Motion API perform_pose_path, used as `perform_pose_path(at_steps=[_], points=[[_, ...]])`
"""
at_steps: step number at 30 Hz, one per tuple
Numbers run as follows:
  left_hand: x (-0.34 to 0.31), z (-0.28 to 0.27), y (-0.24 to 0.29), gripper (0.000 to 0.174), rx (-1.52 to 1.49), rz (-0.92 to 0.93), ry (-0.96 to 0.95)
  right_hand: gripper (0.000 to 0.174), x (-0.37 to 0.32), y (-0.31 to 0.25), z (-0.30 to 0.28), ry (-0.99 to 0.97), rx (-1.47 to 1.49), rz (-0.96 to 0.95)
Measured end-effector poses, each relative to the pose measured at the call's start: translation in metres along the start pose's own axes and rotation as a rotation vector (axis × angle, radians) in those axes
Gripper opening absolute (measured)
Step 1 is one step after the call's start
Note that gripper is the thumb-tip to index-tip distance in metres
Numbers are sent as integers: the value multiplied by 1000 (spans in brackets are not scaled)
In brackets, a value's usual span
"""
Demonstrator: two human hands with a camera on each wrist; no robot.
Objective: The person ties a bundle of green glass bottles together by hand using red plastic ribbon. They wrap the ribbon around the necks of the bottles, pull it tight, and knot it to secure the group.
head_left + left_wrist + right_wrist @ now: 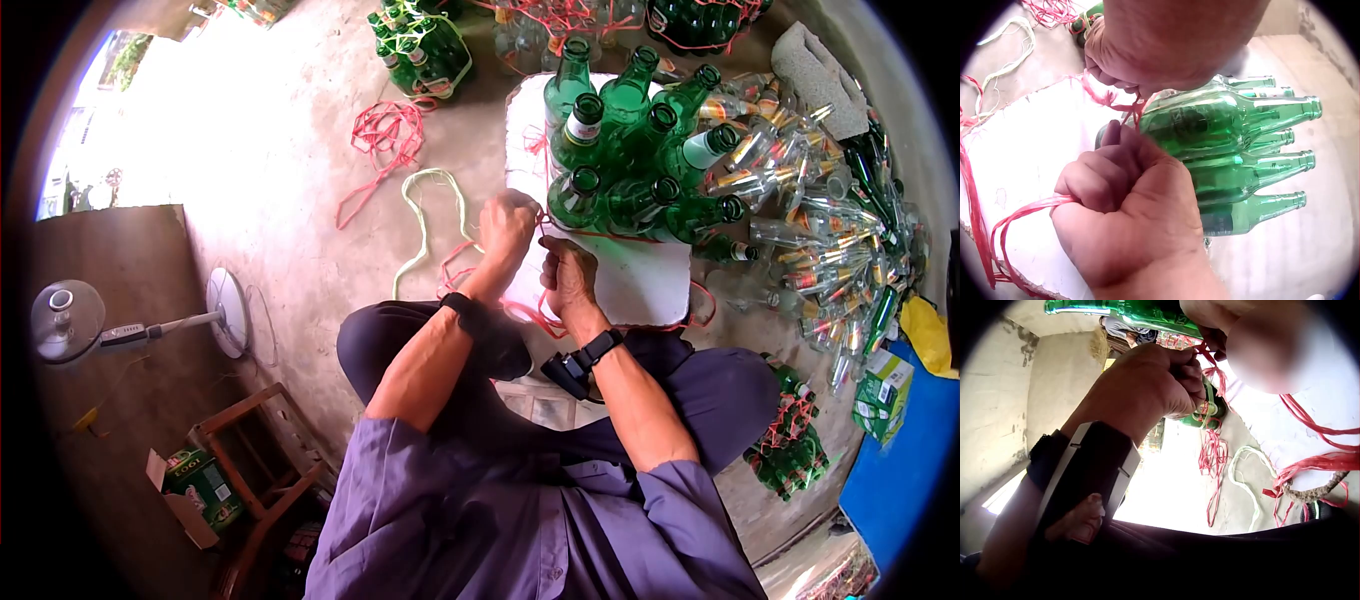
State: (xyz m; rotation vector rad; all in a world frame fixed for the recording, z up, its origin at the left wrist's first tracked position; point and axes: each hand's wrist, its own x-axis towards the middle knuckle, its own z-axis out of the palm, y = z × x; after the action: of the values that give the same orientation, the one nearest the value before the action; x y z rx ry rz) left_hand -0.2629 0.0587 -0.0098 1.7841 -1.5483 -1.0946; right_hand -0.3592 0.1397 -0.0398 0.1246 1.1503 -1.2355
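Note:
Several green glass bottles [625, 150] stand grouped on a white board [640, 285]. A strand of red plastic twine [1136, 111] runs round the bottles low down and meets both hands at their near left side. My left hand [508, 230] pinches the twine beside the bottles, seen from its back in the left wrist view. Close below it, my right hand [570, 275] grips the twine with curled fingers, and a loose tail [1029, 212] trails from its fist. The fingertips of both hands nearly meet at the crossing of the strands, which they partly cover.
Red twine [385, 135] and pale green twine [425, 205] lie on the floor to the left. A tied bottle bundle [425, 55] stands behind them. Clear bottles [800, 210] are heaped to the right, near a concrete block [820, 80]. A fan [228, 312] is at the left.

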Motion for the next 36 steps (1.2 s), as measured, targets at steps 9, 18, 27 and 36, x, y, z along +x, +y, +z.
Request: perform_pose_path(at_steps=[9,18,27,36], points=[[13,11,-17,27,-107,-51,-35,10,-5,-4,-5,67,-3,-10],[28,38,-35,23,-231,-15,-20,10,-21,-15,-16,32,-153,-67],[27,30,-20,19,-325,-173,-5,11,25,22,-59,-210,-483,-475],[2,17,-28,32,-392,-169,-154,9,-2,6,-27,67,-230,-139]])
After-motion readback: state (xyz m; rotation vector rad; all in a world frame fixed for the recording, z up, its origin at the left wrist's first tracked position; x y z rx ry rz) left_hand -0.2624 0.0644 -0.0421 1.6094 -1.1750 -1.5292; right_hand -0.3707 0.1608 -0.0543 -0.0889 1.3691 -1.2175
